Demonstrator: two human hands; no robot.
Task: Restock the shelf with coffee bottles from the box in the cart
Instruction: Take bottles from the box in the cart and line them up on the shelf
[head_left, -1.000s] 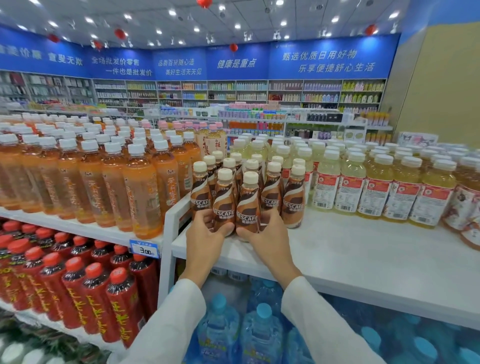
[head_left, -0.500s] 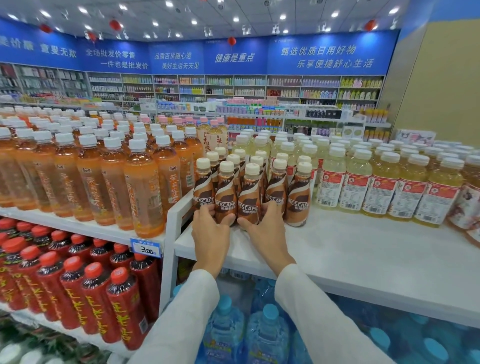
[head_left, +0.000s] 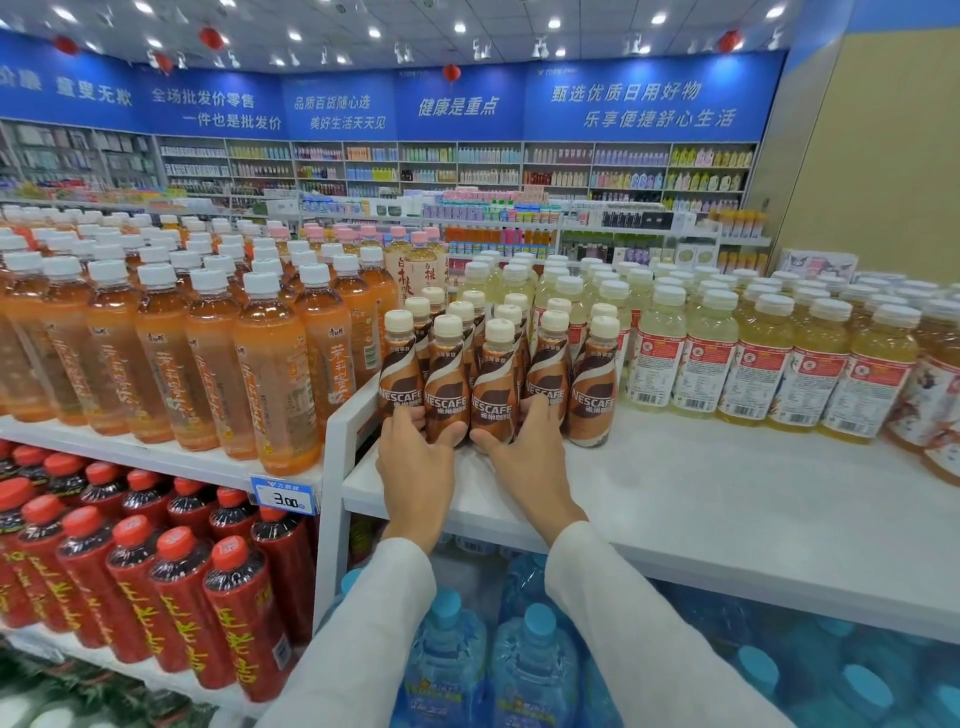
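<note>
head view: the coffee bottles (head_left: 493, 379) stand in a little bunch at the left end of the white shelf (head_left: 727, 488), with orange drink bottles (head_left: 208, 353) just beside them on the left and yellow drink bottles (head_left: 753, 364) on the right. the left hand (head_left: 415, 460) is curled round the bottom of one front bottle, and the right hand (head_left: 524, 452) is curled round the front bottle next to it. red bottles (head_left: 156, 597) and blue water jugs (head_left: 447, 665) sit lower down.
</note>
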